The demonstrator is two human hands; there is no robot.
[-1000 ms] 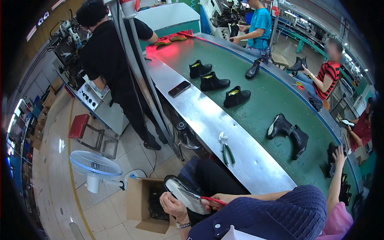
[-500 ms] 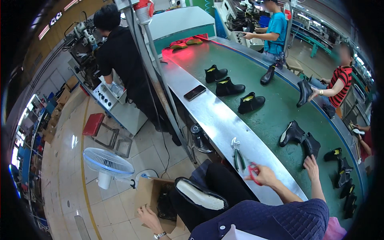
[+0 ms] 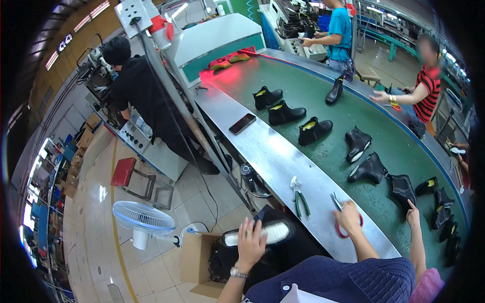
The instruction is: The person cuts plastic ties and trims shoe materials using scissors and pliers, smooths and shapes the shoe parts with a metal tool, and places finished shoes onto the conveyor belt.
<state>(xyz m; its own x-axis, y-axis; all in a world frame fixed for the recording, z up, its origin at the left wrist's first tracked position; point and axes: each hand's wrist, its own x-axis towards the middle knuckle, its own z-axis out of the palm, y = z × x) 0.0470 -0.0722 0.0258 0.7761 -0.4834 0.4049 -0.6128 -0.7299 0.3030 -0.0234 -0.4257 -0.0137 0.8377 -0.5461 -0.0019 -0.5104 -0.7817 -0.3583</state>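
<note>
The person sits at the edge of the steel bench (image 3: 283,166) with a black boot (image 3: 262,237) across the lap, sole up. Its long axis runs nearly level, left to right, with a slight rise toward the bench; the pale, smooth sole faces upward, a long rounded oval against the dark matte upper. Which end is the toe I cannot tell.

The left hand (image 3: 251,245) lies flat over the sole, fingers spread and pressing down on it — a silver wristwatch (image 3: 236,273) sits at that wrist. The right hand (image 3: 348,218) rests on the bench top, closed over a pair of red-handled scissors (image 3: 343,222); the red loops show under the palm and the thin metal blades stick out up and to the left. The two hands are well apart.

Just to the left of the scissors lie green-handled pliers (image 3: 299,196), pointing away from the person. Farther along the brushed metal lies a dark phone (image 3: 242,123).

Beyond the bench runs a green conveyor belt (image 3: 323,96) — dull, slightly textured — carrying a scatter of black ankle boots, some with yellow linings. On the tiled floor below stand a white fan (image 3: 144,219) and an open cardboard box (image 3: 197,262).
</note>
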